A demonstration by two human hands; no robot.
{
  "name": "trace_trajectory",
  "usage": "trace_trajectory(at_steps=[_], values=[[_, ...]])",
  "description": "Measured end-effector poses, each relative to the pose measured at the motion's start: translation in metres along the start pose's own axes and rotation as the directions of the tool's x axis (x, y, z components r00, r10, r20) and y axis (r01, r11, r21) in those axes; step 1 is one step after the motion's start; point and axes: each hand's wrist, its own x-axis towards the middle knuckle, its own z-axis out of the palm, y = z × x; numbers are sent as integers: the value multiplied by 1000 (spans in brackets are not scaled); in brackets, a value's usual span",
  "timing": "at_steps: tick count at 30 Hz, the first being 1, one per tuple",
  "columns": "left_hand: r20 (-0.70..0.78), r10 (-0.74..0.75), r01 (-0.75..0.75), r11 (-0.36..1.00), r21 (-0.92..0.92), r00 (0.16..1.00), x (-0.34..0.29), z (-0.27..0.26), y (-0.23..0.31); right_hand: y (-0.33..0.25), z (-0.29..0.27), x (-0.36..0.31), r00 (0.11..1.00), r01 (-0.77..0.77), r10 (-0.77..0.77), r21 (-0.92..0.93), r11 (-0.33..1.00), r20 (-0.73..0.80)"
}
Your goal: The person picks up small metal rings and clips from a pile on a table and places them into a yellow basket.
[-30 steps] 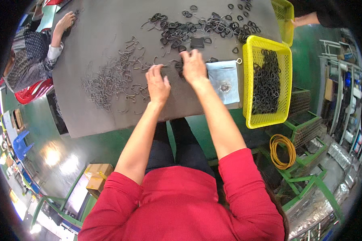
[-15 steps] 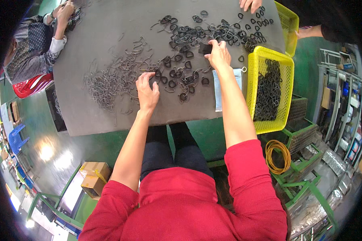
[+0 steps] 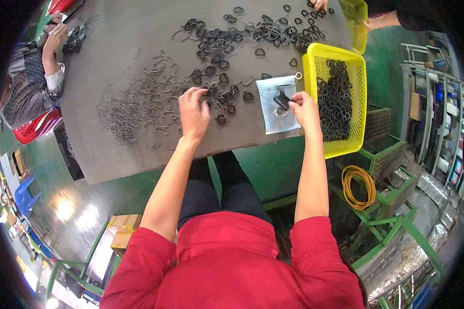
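In my right hand, thumb and fingers pinch a small black piece over a light blue cloth pad. Its exact kind is unclear; a dark patch shows under it on the pad. My left hand hovers at the black D-shaped rings, its fingers bent and thumb apart. No held thing shows in it. Left of it spreads a heap of thin grey wire hooks. More black rings lie mixed with hooks farther back.
A yellow basket filled with black rings stands at the table's right edge, near a second yellow basket. Another person's hands work at the far left; others' hands show at the upper right. A coiled orange hose sits below.
My right hand has come back from the far rings to the blue pad with the black piece. My left hand stays by the near rings. The view has shifted slightly.
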Motion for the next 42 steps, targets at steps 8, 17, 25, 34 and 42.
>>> trace_trajectory(at_steps=[8,17,25,34,42], values=[[269,296,-342,928,145,917,12,78,39,-48,46,34,880,372,-459,-419,828,-125],[359,-23,138,945,-296,933,25,48,24,-62,64,90,986,165,-133,-440,882,103],[540,-438,695,423,-582,719,73,-1,-27,-88,65,73,990,132,-127,-644,754,54],[232,-75,122,974,-192,970,90,4,-37,-76,83,86,950,-162,-71,672,723,305],[589,-192,601,11,-799,785,84,-58,-47,-135,134,71,971,236,-240,-158,959,-5]])
